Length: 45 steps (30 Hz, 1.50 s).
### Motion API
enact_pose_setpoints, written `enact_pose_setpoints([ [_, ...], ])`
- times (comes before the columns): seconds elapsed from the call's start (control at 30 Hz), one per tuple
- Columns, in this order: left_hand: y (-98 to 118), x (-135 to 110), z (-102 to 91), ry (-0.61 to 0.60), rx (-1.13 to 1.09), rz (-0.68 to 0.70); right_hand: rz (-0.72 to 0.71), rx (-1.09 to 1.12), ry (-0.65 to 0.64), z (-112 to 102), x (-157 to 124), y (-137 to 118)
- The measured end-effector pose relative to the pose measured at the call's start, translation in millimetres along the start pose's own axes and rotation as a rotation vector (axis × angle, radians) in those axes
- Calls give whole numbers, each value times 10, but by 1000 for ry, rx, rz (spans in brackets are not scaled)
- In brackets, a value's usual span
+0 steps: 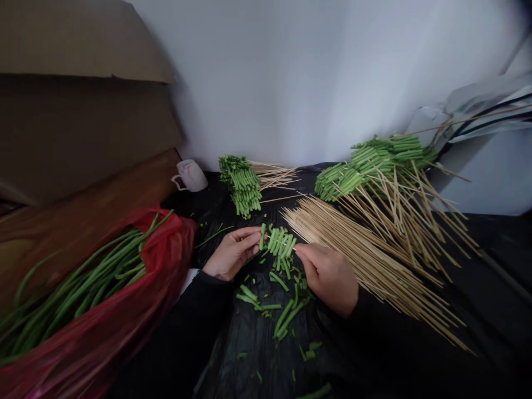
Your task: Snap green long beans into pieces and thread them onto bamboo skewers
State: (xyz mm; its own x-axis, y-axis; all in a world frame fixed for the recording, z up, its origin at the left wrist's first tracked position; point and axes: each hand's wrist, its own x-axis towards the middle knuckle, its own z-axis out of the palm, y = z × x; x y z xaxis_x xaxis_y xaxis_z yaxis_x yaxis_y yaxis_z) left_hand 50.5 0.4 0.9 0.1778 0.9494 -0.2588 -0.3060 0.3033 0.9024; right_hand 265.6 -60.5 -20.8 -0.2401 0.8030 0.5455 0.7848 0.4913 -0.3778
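Observation:
My left hand [236,254] pinches a short cut piece of green bean [262,236] at the pointed end of a bamboo skewer. My right hand [330,277] is closed round that skewer, just behind a row of several bean pieces [281,243] threaded crosswise on it. Most of the skewer's shaft is hidden in the right hand. Below both hands, loose cut bean pieces [287,318] lie scattered on black plastic sheeting [245,366]. A thick bundle of bare bamboo skewers [366,266] lies beside my right hand.
A red plastic bag [166,266] of long green beans [108,266] is at the left. Filled skewers are stacked at the back [241,185] and the back right [374,166]. A white mug [191,175] stands near the wall, by a cardboard box [83,127].

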Motion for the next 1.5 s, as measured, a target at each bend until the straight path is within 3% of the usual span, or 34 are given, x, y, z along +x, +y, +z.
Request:
enact_pose_setpoints([
  [0.5, -48, -14, 21, -41, 60, 14, 6, 0, -7, -2, 9, 7],
  [0.9, -34, -23, 15, 13, 109, 26, 13, -2, -28, 4, -7, -18],
  [1.5, -64, -10, -32, -56, 272, 55, 6, 11, -103, 30, -43, -39],
])
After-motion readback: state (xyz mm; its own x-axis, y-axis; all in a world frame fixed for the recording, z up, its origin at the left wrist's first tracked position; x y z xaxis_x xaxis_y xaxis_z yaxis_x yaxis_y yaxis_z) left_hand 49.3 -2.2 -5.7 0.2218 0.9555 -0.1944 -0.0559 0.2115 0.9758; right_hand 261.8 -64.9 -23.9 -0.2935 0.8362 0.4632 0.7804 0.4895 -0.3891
